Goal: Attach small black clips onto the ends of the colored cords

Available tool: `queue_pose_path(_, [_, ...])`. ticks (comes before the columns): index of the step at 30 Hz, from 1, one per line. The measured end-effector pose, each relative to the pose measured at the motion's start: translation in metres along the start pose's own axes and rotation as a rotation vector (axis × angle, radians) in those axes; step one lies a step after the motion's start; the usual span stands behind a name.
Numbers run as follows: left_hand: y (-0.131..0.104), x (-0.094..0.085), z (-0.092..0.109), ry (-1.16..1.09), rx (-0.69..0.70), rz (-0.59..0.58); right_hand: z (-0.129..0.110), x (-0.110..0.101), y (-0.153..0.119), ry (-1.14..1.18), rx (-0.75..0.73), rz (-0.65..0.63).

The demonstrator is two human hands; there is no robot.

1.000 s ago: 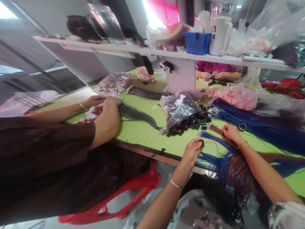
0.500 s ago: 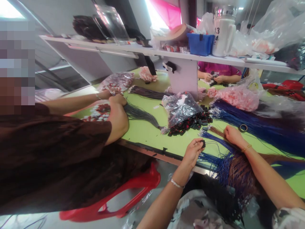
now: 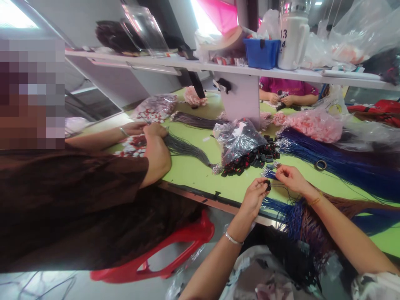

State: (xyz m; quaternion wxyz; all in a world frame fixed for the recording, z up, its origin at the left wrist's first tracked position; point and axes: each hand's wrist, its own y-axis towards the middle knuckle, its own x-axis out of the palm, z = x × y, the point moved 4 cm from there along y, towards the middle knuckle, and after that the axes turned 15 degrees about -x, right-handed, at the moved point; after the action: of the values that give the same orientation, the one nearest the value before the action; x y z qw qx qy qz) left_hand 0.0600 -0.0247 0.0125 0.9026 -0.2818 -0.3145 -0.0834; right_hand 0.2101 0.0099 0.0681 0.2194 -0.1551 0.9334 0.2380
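Note:
My left hand (image 3: 253, 196) pinches a small black connector housing (image 3: 268, 186) above the table's front edge. Thin dark wires trail from the housing to the right. Close beside it, my right hand (image 3: 292, 179) has thumb and fingers pinched together on what looks like a thin wire, mostly hidden by the fingers. Blue wires (image 3: 268, 173) with pale metal tips lie just under and left of my right fingertips. Past them is a pile of black connector housings (image 3: 250, 161), partly under a clear plastic bag (image 3: 240, 139). More blue and brown wires (image 3: 300, 221) hang over the edge below my right forearm.
A co-worker in dark clothing (image 3: 62, 208) handles grey wires (image 3: 190, 152) at left, by a red chair (image 3: 156, 258). A roll of tape (image 3: 320, 165), long blue wires (image 3: 337, 166) and bagged pink parts (image 3: 325, 125) lie right. A shelf (image 3: 187, 66) spans above; another person sits beyond.
My right hand has moved left and slightly up from the brown wire bundle to beside the housing. My left hand still holds the housing, nearly in place.

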Motion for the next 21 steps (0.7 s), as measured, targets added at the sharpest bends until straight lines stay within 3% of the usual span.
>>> queue_pose_path(9, [0.002, 0.005, -0.005, -0.09, -0.042, -0.083, -0.002, 0.012, -0.02, -0.076, 0.061, -0.019])
queue_pose_path(21, [-0.001, 0.004, -0.002, -0.034, -0.027, -0.064, -0.004, 0.014, -0.022, -0.203, 0.068, -0.038])
